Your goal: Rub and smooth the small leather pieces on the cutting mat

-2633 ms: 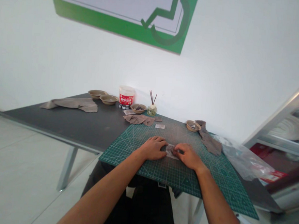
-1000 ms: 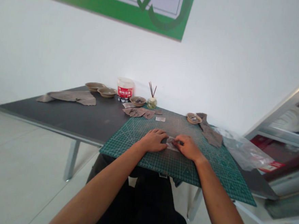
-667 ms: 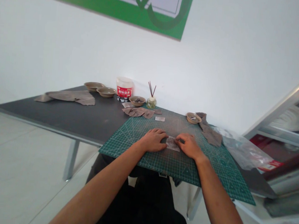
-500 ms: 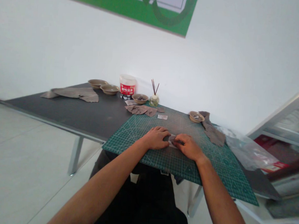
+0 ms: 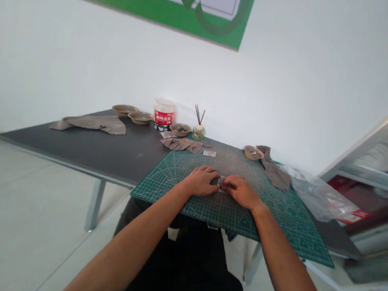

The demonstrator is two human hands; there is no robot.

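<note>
Since half a second ago my right hand has crept a little closer to my left hand, so less of the small pale piece between them shows. That piece lies flat on the green cutting mat, near its middle, and both my hands press down on it with the fingertips, palms low, each covering one end. Whether my fingers pinch it or only pin it I cannot tell.

Past my knuckles a small pale square lies alone on the mat, and beyond it a heap of brown leather scraps straddles the mat's far edge. To the right a strip of brown leather trails from a shallow bowl, with a crumpled clear plastic bag beside it. Nothing stands between my hands and these.

The mat rests on a dark table set against a white wall that bears a green-framed sign. A pale tiled floor lies to my left and a metal rack to my right.

I count four shallow brown bowls: two at the table's back left, one by the reed diffuser, and one on the mat. There is one white tub with a red label and one large leather sheet.
</note>
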